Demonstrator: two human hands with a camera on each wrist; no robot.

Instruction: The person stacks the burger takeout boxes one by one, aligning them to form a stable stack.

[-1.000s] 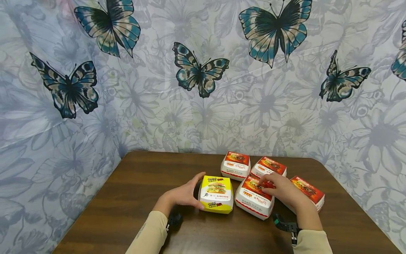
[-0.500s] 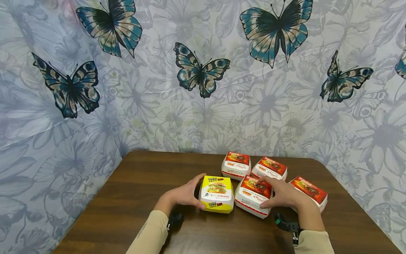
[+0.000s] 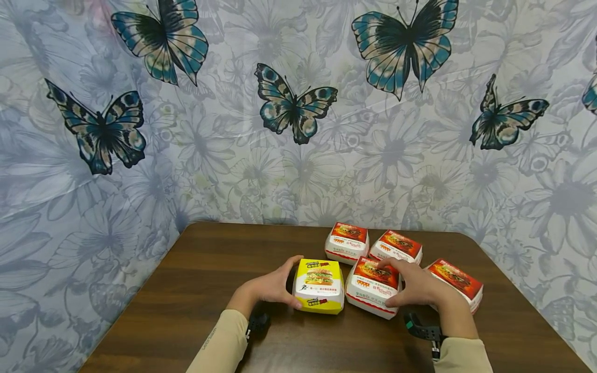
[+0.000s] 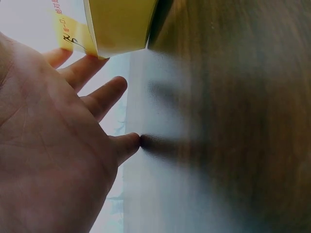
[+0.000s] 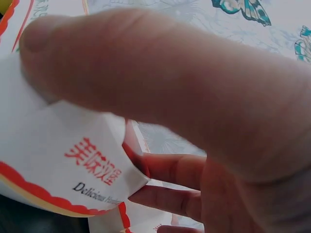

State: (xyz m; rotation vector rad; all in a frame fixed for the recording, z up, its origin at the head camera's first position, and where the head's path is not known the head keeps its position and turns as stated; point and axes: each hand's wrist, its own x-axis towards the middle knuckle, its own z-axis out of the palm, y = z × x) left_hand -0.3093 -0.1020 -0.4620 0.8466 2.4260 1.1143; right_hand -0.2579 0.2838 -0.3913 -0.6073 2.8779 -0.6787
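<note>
My left hand (image 3: 274,283) spans the left side of a yellow-and-white burger box (image 3: 318,287), thumb at its near corner and fingers at the far one. In the left wrist view, two fingers touch that yellow box (image 4: 121,24) while the others stretch free above the wood. Just right of it sits a red-and-white burger box (image 3: 372,288), its left side close against the yellow one. My right hand (image 3: 420,285) holds this box from the right, thumb at the near side and fingers over the far edge. The right wrist view shows the thumb across its white wall (image 5: 63,145).
Behind stand two more red-and-white boxes, one at the back left (image 3: 346,243) and one beside it (image 3: 396,246). Another red-topped box (image 3: 456,282) lies right, partly behind my right hand. All rest on a brown wooden table (image 3: 186,305) before a butterfly-patterned wall covering (image 3: 210,171).
My right hand's fingers have spread from the box top, and the thumb has come to its near right side. That box has shifted slightly back and left. The left hand stays put.
</note>
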